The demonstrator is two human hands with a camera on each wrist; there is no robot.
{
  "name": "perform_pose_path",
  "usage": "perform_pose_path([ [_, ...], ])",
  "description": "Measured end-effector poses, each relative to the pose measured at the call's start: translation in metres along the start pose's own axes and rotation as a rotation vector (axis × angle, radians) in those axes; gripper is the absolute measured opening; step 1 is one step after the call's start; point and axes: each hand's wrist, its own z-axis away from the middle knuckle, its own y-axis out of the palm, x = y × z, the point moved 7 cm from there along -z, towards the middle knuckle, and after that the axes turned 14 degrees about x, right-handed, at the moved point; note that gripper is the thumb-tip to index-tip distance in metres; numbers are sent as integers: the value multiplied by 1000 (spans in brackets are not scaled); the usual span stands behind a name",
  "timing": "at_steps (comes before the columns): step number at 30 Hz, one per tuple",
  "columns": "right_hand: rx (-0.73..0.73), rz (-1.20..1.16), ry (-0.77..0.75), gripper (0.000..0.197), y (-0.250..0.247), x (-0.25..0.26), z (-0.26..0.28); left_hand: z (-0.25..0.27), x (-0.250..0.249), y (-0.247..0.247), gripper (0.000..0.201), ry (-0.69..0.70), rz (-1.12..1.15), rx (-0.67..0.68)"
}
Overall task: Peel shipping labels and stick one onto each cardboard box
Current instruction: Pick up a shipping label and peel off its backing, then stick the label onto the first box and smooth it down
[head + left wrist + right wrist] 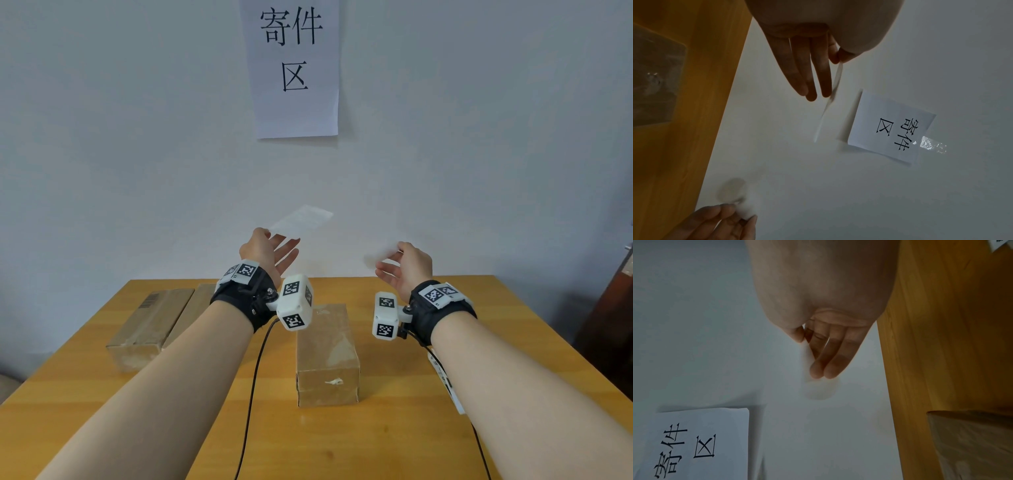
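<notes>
parcel drop-off spot, wall sign, boxes

wooden table | white wall | paper sign taped on wall | black cable on table

Left forearm hides the second left box; right hand's paper scrap blurred.

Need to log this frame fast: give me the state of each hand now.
Left hand: pinches a white label between thumb and forefinger, other fingers straight.
Right hand: pinches a blurred white piece of paper at thumb and fingertips.
</notes>
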Motion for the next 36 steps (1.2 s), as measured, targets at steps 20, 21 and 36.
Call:
perform_pose_path([
  [20, -223, 0, 142, 36, -50, -22, -13, -10, 22, 1, 14, -90, -84, 11],
  [21, -232, 19, 162, 44, -52, -24, -13, -10, 23, 0, 14, -96, -91, 12],
  [36, 312, 344, 320, 21, 32, -22, 0, -9, 29, 1, 16, -155, -373, 50],
])
